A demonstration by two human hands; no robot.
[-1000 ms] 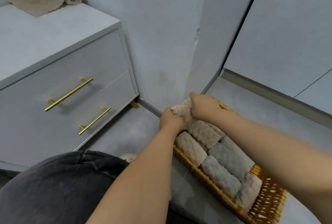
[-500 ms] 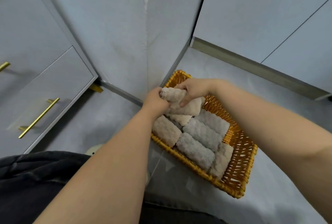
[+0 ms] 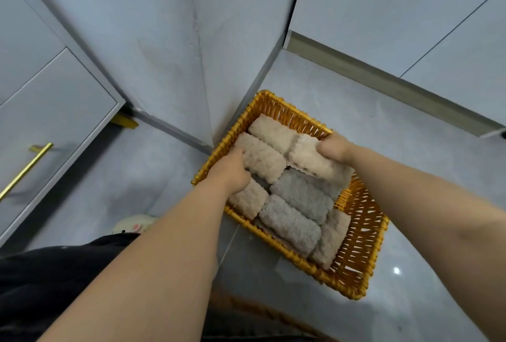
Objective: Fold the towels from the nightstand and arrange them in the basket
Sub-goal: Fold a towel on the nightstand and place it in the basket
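Observation:
An orange wicker basket [image 3: 358, 256] stands on the grey floor in the wall corner, packed with several rolled towels, beige and grey. My left hand [image 3: 231, 170] grips the near end of a beige rolled towel [image 3: 261, 158] on the basket's left side. My right hand [image 3: 335, 147] holds another beige rolled towel [image 3: 309, 159] against the basket's far right wall. A third beige roll [image 3: 271, 132] lies at the far end. Two grey rolls [image 3: 301, 196] fill the middle. The nightstand top is out of view.
The grey nightstand's drawers [image 3: 52, 111] with a gold handle [image 3: 26, 170] stand at the left. Grey walls and a cabinet panel [image 3: 397, 13] enclose the corner behind the basket. My dark-trousered knee [image 3: 41, 281] and a pale slipper [image 3: 131, 225] are at the lower left.
The view has tilted down onto the basket. My hands have separated: the left now grips one beige roll on the left, the right presses another against the right wall.

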